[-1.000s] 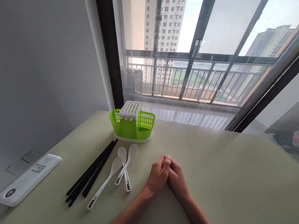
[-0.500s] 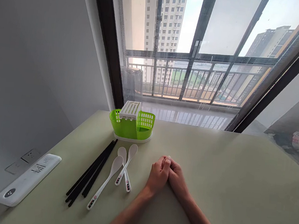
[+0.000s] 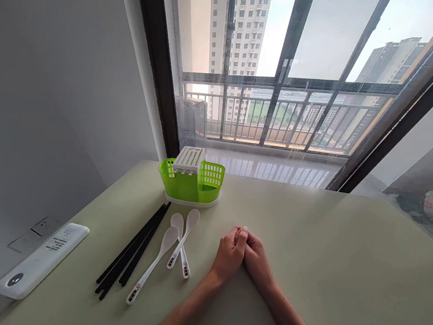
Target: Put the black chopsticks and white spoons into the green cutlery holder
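My left hand [image 3: 228,255] and my right hand [image 3: 256,258] rest on the pale green table [image 3: 343,281], clasped together with fingers closed against each other and nothing visible in them. To their left lie three white spoons [image 3: 175,246], two of them crossed. Further left is a bundle of black chopsticks [image 3: 132,249] pointing toward a green cutlery holder [image 3: 191,180] with a white slotted insert, standing near the table's far edge.
A white power strip [image 3: 41,260] lies at the table's left edge, by a wall socket [image 3: 45,226]. A large window with a dark frame and balcony railing runs behind the table. A grey wall stands to the left.
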The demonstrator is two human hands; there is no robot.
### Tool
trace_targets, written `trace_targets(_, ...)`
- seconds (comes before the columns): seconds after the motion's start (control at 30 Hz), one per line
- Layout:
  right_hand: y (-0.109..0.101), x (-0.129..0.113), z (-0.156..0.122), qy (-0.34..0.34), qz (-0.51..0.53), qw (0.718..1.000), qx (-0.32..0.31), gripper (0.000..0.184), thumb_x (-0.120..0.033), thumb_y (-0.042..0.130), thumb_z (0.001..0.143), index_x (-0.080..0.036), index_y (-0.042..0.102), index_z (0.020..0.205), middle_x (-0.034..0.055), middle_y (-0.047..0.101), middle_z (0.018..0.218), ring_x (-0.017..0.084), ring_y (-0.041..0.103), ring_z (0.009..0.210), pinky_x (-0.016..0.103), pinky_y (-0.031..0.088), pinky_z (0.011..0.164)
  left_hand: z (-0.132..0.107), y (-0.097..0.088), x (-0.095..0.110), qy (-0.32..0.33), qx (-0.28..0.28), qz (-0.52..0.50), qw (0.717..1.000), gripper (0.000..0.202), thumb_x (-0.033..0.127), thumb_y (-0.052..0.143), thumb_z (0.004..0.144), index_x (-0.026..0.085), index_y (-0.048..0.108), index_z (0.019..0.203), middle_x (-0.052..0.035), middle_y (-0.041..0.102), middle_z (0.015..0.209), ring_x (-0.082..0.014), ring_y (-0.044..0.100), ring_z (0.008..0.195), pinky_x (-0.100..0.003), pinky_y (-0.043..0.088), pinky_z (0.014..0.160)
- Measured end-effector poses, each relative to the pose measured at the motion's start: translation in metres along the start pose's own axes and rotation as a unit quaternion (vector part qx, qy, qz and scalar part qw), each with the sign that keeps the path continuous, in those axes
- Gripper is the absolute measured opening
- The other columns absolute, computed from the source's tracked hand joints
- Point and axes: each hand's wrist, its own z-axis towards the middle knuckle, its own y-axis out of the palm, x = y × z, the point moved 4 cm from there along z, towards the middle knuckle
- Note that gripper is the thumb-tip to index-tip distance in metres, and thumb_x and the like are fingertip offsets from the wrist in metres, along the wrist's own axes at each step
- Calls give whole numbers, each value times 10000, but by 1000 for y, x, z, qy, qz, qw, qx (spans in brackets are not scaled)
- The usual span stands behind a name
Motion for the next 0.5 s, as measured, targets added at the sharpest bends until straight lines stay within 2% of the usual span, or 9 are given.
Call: trace_targets(0.5, 1, 1, 1, -5, 0, 1000, 2, 373, -542, 649, 825, -202, 609, 678, 6, 604, 666, 170, 504, 649, 279, 449, 608, -1, -1, 2, -10, 0, 2, 1000, 368, 499, 397, 991, 254, 548, 762, -49, 658, 760, -212, 613, 744, -292, 481, 730)
